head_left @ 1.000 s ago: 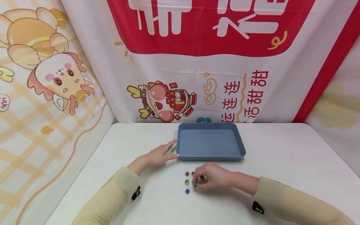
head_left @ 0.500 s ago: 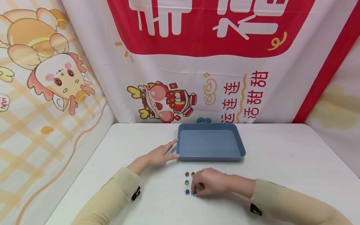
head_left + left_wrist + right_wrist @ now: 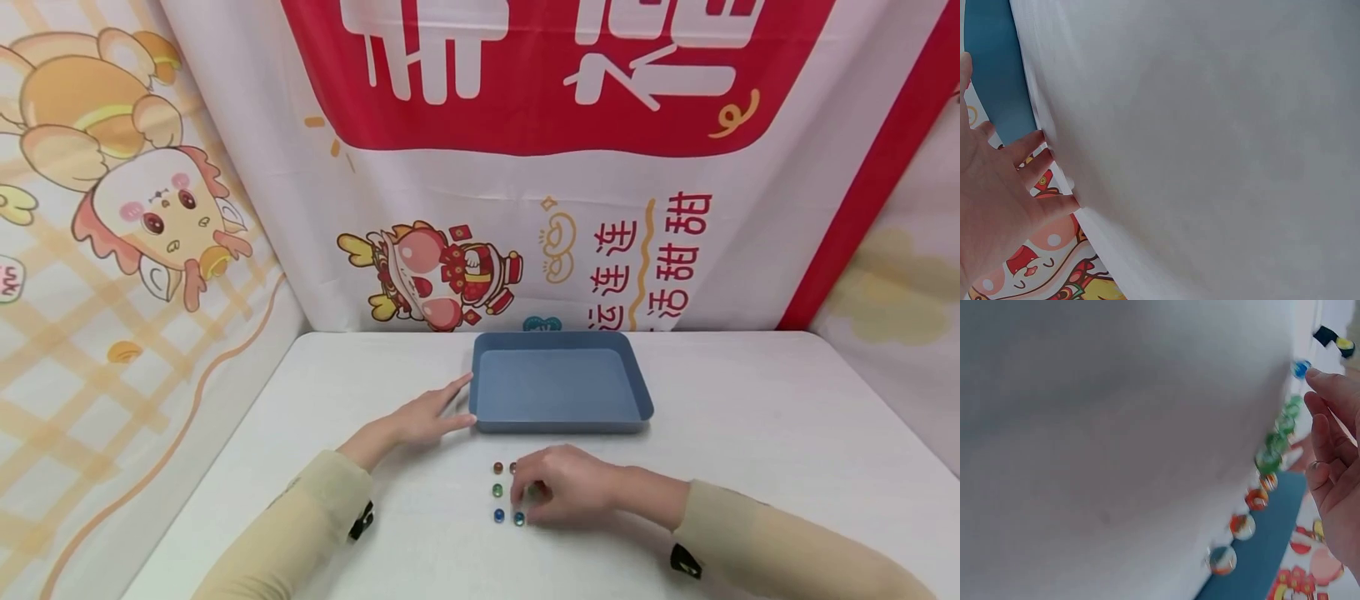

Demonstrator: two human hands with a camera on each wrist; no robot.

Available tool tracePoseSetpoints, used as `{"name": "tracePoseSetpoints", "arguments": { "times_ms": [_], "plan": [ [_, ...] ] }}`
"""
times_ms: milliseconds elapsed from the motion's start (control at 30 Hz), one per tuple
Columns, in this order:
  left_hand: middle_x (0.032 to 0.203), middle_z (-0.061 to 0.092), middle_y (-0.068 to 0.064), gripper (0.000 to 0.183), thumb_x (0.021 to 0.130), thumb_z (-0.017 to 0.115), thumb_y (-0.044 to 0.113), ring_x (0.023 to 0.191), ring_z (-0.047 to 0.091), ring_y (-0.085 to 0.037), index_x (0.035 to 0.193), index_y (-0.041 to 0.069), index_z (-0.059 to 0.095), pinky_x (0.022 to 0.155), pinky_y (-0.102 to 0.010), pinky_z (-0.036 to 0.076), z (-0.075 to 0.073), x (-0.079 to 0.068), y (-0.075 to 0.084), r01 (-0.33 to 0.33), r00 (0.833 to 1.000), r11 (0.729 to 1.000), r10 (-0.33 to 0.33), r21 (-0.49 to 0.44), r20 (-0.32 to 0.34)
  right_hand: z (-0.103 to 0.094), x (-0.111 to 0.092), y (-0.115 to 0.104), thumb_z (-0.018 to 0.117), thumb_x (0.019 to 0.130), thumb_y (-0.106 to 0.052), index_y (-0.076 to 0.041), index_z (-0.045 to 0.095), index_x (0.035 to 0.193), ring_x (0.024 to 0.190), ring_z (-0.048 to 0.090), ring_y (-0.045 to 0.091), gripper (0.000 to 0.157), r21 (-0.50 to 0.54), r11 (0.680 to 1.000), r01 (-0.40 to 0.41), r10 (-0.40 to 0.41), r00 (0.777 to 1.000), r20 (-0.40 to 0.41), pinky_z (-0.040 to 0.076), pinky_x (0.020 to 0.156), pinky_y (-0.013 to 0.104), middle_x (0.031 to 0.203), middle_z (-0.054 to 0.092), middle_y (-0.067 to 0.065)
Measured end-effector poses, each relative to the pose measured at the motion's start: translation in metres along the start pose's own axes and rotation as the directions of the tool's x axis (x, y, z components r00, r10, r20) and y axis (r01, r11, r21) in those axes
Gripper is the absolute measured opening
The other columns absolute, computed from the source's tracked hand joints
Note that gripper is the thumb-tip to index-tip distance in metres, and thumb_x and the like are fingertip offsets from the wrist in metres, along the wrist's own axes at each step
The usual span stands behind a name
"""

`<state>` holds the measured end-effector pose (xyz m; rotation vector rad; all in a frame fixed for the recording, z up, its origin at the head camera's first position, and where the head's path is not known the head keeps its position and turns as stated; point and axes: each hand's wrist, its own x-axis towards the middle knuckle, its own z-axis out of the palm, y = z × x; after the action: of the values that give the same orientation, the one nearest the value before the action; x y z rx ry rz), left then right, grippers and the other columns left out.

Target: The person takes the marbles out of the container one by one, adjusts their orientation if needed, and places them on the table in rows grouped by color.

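Note:
My left hand (image 3: 422,417) spreads its straight fingers and thumb at the left wall of a shallow blue rectangular tray (image 3: 561,427). In the left wrist view, that hand (image 3: 1000,194) shows at the left edge. My right hand (image 3: 567,487) is low over the table in front of the tray, fingers bent, index and thumb parted beside a blue marble (image 3: 519,518). The right wrist view has the thumb tip of this hand (image 3: 1338,444) right at the blue marble (image 3: 1301,369). Left of it lie another blue marble (image 3: 498,516), a green marble (image 3: 497,491) and a brown marble (image 3: 498,468).
More marbles, among them a green marble (image 3: 1268,460) and an orange marble (image 3: 1256,499), line up in the right wrist view; my right hand hides several from the head view. A printed cloth (image 3: 450,192) hangs behind the white table (image 3: 750,417).
My right hand has brought the blue marble toward the front of the table, beside the other blue one, and its fingers have parted from it. The left hand stays at the tray.

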<state>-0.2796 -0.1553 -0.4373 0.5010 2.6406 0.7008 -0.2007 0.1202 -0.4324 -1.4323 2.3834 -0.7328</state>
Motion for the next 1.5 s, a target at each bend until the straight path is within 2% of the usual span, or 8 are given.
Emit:
{"name": "tracePoseSetpoints", "arguments": {
  "times_ms": [200, 400, 533, 700, 800, 1067, 1267, 1500],
  "plan": [
    [0.159, 0.023, -0.004, 0.08, 0.092, 0.051, 0.063, 0.143, 0.023, -0.031, 0.156, 0.038, 0.012, 0.113, -0.055, 0.02, 0.0, 0.0, -0.002, -0.01, 1.0, 1.0, 0.01, 0.009, -0.007, -0.024, -0.016, 0.004, 0.076, 0.085, -0.012, -0.019, 0.073, 0.101, 0.076, 0.058, 0.003, 0.018, 0.056, 0.996, -0.069, 0.075, 0.99, -0.116, 0.051, 0.065, 0.025, 0.094, 0.066, -0.01],
    [0.158, 0.024, -0.005, 0.079, 0.092, 0.051, 0.062, 0.143, 0.024, -0.031, 0.156, 0.037, 0.012, 0.113, -0.054, 0.02, 0.0, 0.0, -0.002, -0.012, 1.0, 1.0, 0.013, 0.027, -0.011, -0.049, -0.035, 0.018, 0.076, 0.085, -0.012, -0.018, 0.071, 0.102, 0.08, 0.059, 0.005, 0.019, -0.028, 0.997, -0.077, 0.067, 0.965, -0.254, 0.054, 0.066, 0.033, 0.096, 0.068, -0.006],
    [0.158, 0.025, -0.005, 0.08, 0.092, 0.051, 0.063, 0.143, 0.024, -0.031, 0.156, 0.037, 0.012, 0.113, -0.054, 0.02, 0.0, -0.001, -0.001, -0.002, 1.0, 1.0, 0.002, 0.028, -0.008, -0.068, -0.046, 0.034, 0.076, 0.085, -0.011, -0.016, 0.071, 0.103, 0.082, 0.061, 0.007, 0.02, -0.066, 0.991, -0.116, 0.092, 0.953, -0.287, 0.055, 0.07, 0.037, 0.098, 0.069, -0.001],
    [0.159, 0.024, -0.005, 0.08, 0.091, 0.051, 0.064, 0.143, 0.024, -0.03, 0.156, 0.038, 0.011, 0.113, -0.054, 0.02, 0.001, 0.0, -0.002, -0.001, 1.0, 1.0, 0.001, 0.022, -0.005, -0.086, -0.056, 0.058, 0.076, 0.083, -0.006, -0.009, 0.071, 0.105, 0.083, 0.063, 0.011, 0.023, -0.082, 0.979, -0.187, 0.16, 0.951, -0.266, 0.055, 0.072, 0.042, 0.1, 0.069, 0.004],
    [0.158, 0.025, -0.005, 0.081, 0.091, 0.05, 0.064, 0.143, 0.024, -0.031, 0.156, 0.037, 0.011, 0.113, -0.054, 0.02, 0.002, 0.001, -0.003, -0.009, 1.0, 1.0, 0.009, 0.023, -0.004, -0.092, -0.061, 0.07, 0.077, 0.083, -0.005, -0.006, 0.071, 0.106, 0.083, 0.062, 0.011, 0.024, -0.057, 0.971, -0.234, 0.215, 0.949, -0.232, 0.055, 0.071, 0.038, 0.1, 0.069, 0.005],
    [0.159, 0.023, -0.003, 0.08, 0.091, 0.051, 0.065, 0.144, 0.022, -0.03, 0.156, 0.038, 0.012, 0.113, -0.056, 0.02, 0.002, 0.0, -0.001, 0.006, 1.0, 1.0, -0.006, 0.018, 0.0, -0.095, -0.064, 0.09, 0.076, 0.082, -0.004, -0.003, 0.071, 0.105, 0.081, 0.061, 0.012, 0.023, 0.0, 0.957, -0.289, 0.285, 0.947, -0.147, 0.055, 0.072, 0.032, 0.096, 0.068, 0.004],
    [0.159, 0.023, -0.003, 0.08, 0.091, 0.051, 0.065, 0.144, 0.022, -0.029, 0.156, 0.039, 0.012, 0.113, -0.056, 0.02, 0.001, 0.0, 0.001, 0.007, 1.0, 1.0, -0.007, 0.015, 0.0, -0.09, -0.063, 0.1, 0.077, 0.082, -0.004, -0.007, 0.072, 0.101, 0.077, 0.059, 0.008, 0.019, -0.006, 0.947, -0.321, 0.319, 0.943, -0.099, 0.053, 0.068, 0.024, 0.089, 0.068, -0.003],
    [0.159, 0.024, -0.004, 0.079, 0.092, 0.051, 0.062, 0.144, 0.023, -0.03, 0.156, 0.038, 0.012, 0.113, -0.055, 0.021, 0.002, 0.001, 0.0, 0.001, 1.0, 1.0, -0.001, 0.016, -0.005, -0.089, -0.06, 0.105, 0.075, 0.083, -0.005, -0.014, 0.074, 0.09, 0.072, 0.056, 0.007, 0.012, -0.042, 0.927, -0.372, 0.37, 0.928, -0.049, 0.052, 0.065, 0.024, 0.08, 0.064, -0.01]
  ]
}}
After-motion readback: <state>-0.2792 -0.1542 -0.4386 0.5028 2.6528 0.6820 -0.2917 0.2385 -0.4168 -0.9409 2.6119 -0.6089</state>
